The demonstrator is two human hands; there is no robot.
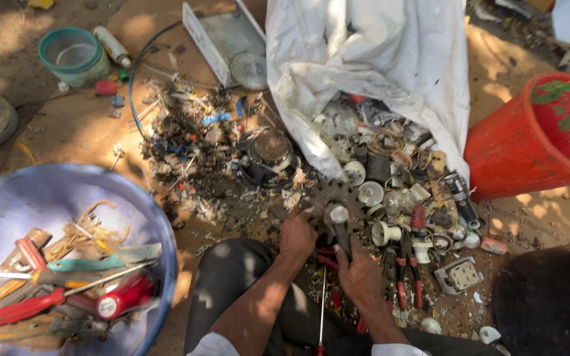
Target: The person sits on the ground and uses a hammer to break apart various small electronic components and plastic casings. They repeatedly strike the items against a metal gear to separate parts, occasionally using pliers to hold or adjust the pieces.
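The left hand (297, 236) is closed on the lower left edge of a dark toothed metal wheel (330, 198) that lies on the ground just in front of the person's knees. The right hand (359, 270) is curled tight around a short dark tool (338, 227) whose pale round end stands against the middle of the wheel.

Just to the right of the hands lie red-handled pliers (405, 277), white lamp sockets (384, 232) and a square wall socket (460, 275). Behind the wheel a white sack (371, 59) spills small electrical scrap onto the dirt, with an orange bucket (536, 142) tipped beside it. To the left, a blue basin (61, 191) holds screwdrivers (24, 308) and other hand tools. A green bowl (74, 56) sits far off at upper left.
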